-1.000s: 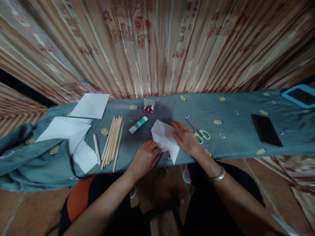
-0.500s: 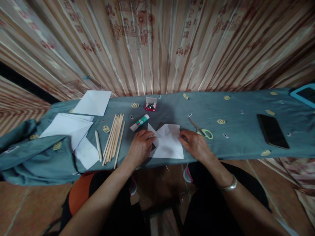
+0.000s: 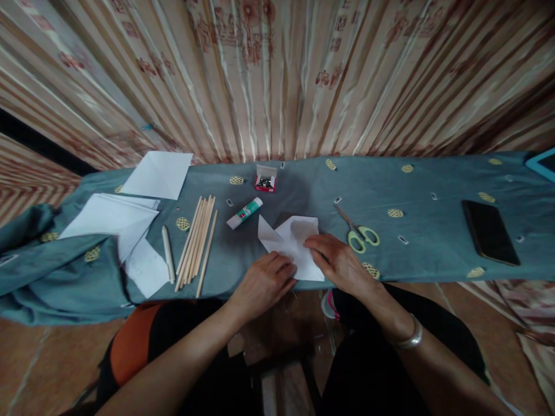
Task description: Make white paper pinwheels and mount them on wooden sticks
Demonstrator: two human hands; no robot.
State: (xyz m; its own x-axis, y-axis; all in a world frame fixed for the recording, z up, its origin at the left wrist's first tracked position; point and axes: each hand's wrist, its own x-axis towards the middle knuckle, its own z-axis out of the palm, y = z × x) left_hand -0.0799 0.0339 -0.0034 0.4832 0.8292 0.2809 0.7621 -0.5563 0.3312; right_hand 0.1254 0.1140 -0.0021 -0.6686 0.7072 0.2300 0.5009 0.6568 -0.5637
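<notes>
A white folded paper piece [image 3: 289, 240] lies near the front edge of the blue-grey tablecloth [image 3: 390, 190]. My left hand [image 3: 264, 283] has its fingers curled onto the paper's near left corner. The fingers of my right hand [image 3: 340, 263] pinch the paper's near right part; a silver bangle sits on that wrist. Two pointed flaps of the paper stick out at its far side.
Green-handled scissors [image 3: 359, 234] lie right of the paper, a glue stick [image 3: 245, 212] and a small red box of pins [image 3: 264, 180] behind it. Wooden sticks [image 3: 197, 241], a white pen [image 3: 167, 260] and paper sheets [image 3: 121, 222] lie left. A black phone [image 3: 489, 231] lies right.
Both hands have drawn in from the paper's sides to its near edge. The paper has shifted slightly and its near part is now covered by my fingers.
</notes>
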